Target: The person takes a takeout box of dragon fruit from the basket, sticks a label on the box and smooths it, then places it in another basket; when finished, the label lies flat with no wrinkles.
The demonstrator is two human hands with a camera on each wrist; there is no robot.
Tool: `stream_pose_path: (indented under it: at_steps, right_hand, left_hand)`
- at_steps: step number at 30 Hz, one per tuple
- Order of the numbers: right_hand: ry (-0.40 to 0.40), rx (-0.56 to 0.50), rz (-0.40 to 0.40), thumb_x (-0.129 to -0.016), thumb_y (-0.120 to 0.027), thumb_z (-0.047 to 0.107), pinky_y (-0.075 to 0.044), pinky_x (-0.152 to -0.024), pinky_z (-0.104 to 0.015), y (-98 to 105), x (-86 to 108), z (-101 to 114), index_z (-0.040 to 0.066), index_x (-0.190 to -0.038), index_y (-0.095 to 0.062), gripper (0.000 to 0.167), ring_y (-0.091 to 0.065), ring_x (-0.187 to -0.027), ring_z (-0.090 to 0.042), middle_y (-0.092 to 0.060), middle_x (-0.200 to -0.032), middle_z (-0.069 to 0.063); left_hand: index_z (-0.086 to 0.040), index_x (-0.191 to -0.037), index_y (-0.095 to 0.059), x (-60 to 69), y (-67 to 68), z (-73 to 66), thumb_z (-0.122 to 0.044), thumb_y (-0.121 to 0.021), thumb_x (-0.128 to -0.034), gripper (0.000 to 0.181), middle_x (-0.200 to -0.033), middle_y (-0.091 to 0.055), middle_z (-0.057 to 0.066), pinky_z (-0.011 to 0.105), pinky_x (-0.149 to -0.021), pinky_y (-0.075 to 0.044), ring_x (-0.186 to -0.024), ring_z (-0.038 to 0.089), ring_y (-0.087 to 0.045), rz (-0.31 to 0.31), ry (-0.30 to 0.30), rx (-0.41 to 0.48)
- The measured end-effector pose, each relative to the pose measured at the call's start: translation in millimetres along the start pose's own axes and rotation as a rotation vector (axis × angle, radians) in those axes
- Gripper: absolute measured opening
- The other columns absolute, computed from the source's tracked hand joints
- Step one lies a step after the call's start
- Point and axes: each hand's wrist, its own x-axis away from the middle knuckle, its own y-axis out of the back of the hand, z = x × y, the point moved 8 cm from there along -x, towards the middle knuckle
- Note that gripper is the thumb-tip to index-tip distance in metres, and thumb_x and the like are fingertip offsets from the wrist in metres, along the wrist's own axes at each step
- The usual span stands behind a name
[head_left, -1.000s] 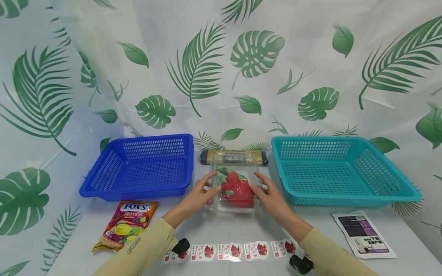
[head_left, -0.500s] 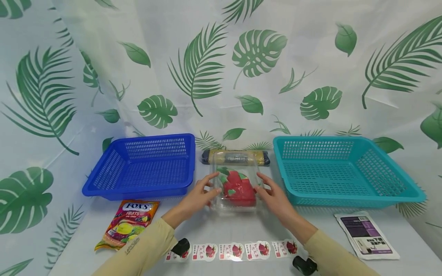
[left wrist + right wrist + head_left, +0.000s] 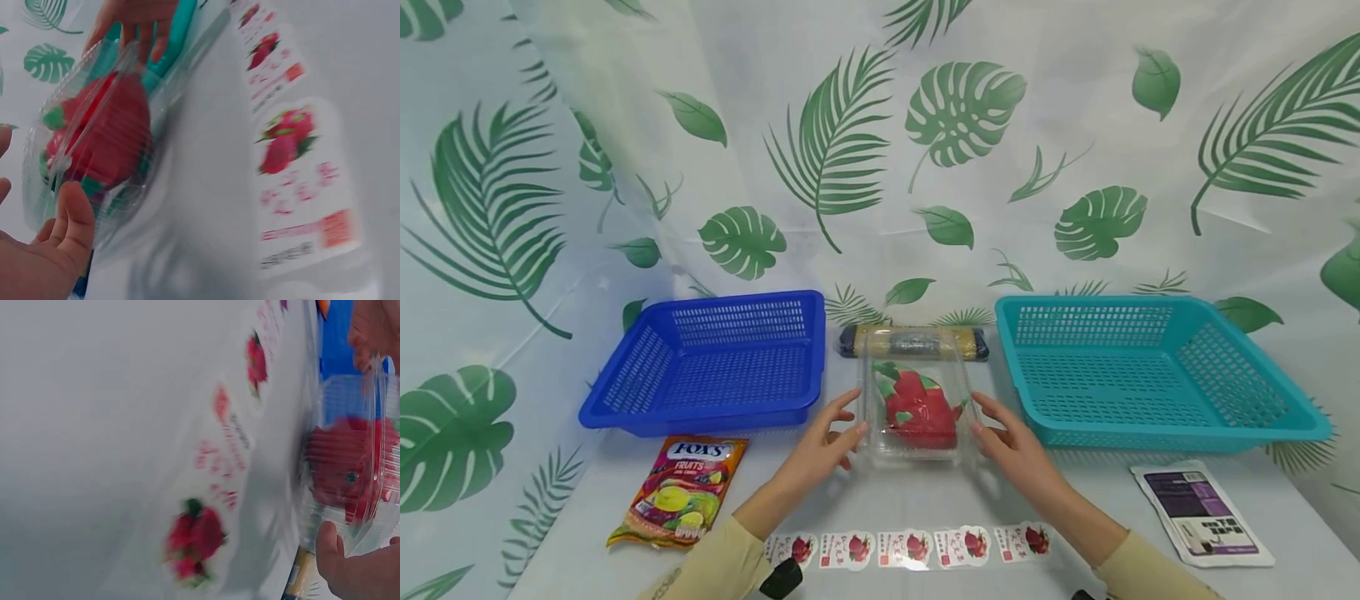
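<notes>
A clear plastic box [image 3: 883,454] with a red and green dragon fruit [image 3: 922,414] inside stands at the middle of the table in the head view, its lid closed over the fruit. My left hand [image 3: 820,442] is at the box's left side, fingers relaxed and spread. On the right side is my right hand [image 3: 1017,450], its fingers loosely bent beside the wall. In the left wrist view the left thumb [image 3: 78,215] is close to the box; whether either hand touches it I cannot tell.
Behind the box lies a dark and gold package [image 3: 977,343]. A blue basket [image 3: 700,422] is at left, a teal basket [image 3: 1150,437] at right. A candy bag [image 3: 681,492] lies front left, a white and purple packet [image 3: 1202,512] front right. Several dragon fruit stickers [image 3: 904,548] line the front.
Both hands have spread a little outward from the box's sides, and their fingers no longer overlap its top. The box has stayed nearly in place.
</notes>
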Motion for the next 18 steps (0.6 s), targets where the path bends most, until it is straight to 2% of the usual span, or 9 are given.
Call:
stream_pose_path:
  at_steps: [5,7,9,11,13,16,18]
  right_hand:
    - [-0.041,0.046,0.014,-0.099,-0.054,0.044,-0.048,-0.096,-0.046,8,23.1,-11,0.026,-0.153,-0.029,0.062,-0.048,-0.128,-0.037,-0.032,-0.152,-0.017]
    - [-0.047,0.109,0.007,-0.099,-0.055,0.041,-0.049,-0.095,-0.047,11,30.0,-12,0.023,-0.152,-0.032,0.061,-0.05,-0.126,-0.036,-0.039,-0.147,-0.017]
    - [-0.045,0.196,0.005,-0.099,-0.058,0.037,-0.05,-0.092,-0.047,14,37.3,-14,0.018,-0.149,-0.038,0.058,-0.054,-0.12,-0.033,-0.048,-0.139,-0.016]
    - [-0.023,0.285,0.005,-0.097,-0.062,0.026,-0.052,-0.088,-0.043,16,45.0,-14,0.011,-0.142,-0.047,0.05,-0.058,-0.112,-0.028,-0.057,-0.127,-0.013]
    - [0.006,0.374,0.007,-0.094,-0.066,0.019,-0.054,-0.082,-0.037,18,52.8,-15,0.007,-0.133,-0.055,0.042,-0.06,-0.101,-0.02,-0.062,-0.115,-0.009]
    - [0.031,0.462,0.028,-0.091,-0.07,0.017,-0.053,-0.072,-0.027,23,63.2,-20,0.005,-0.119,-0.063,0.031,-0.058,-0.088,-0.01,-0.063,-0.103,-0.002]
    - [0.026,0.504,0.055,-0.089,-0.071,0.019,-0.051,-0.068,-0.023,27,68.4,-27,0.007,-0.112,-0.066,0.026,-0.055,-0.082,-0.005,-0.062,-0.098,0.002]
  left_hand:
    - [-0.019,-0.145,-0.044,28.6,-3.6,6.8,-0.029,-0.06,-0.0987,0.05,-0.128,-0.045,0.019,0.033,-0.066,-0.051,-0.081,0.031,-0.06,-0.052,0.01,0.04]
    - [-0.016,-0.14,-0.049,38.2,-2.7,7.4,-0.03,-0.06,-0.0985,0.045,-0.12,-0.048,0.014,0.033,-0.067,-0.05,-0.077,0.028,-0.059,-0.074,0.016,0.063]
    - [-0.011,-0.134,-0.053,46.3,-3.9,7.6,-0.028,-0.059,-0.099,0.04,-0.112,-0.051,0.011,0.032,-0.067,-0.05,-0.076,0.025,-0.059,-0.06,0.01,0.077]
    - [-0.005,-0.13,-0.055,53.4,-10.9,6.1,-0.024,-0.059,-0.0995,0.036,-0.105,-0.053,0.009,0.032,-0.068,-0.052,-0.075,0.022,-0.06,0.013,-0.03,0.072]
    - [-0.002,-0.126,-0.058,60.2,-23.6,2.9,-0.022,-0.058,-0.0996,0.033,-0.102,-0.057,0.01,0.03,-0.071,-0.053,-0.079,0.018,-0.063,0.131,-0.093,0.033]
    - [-0.001,-0.125,-0.061,68.8,-48.9,-2.3,-0.02,-0.06,-0.0989,0.032,-0.103,-0.061,0.013,0.027,-0.074,-0.055,-0.087,0.01,-0.064,0.318,-0.225,-0.052]
    - [-0.003,-0.124,-0.062,71.6,-63.9,-4.3,-0.02,-0.061,-0.098,0.031,-0.105,-0.063,0.012,0.023,-0.075,-0.054,-0.091,0.003,-0.062,0.393,-0.292,-0.109]
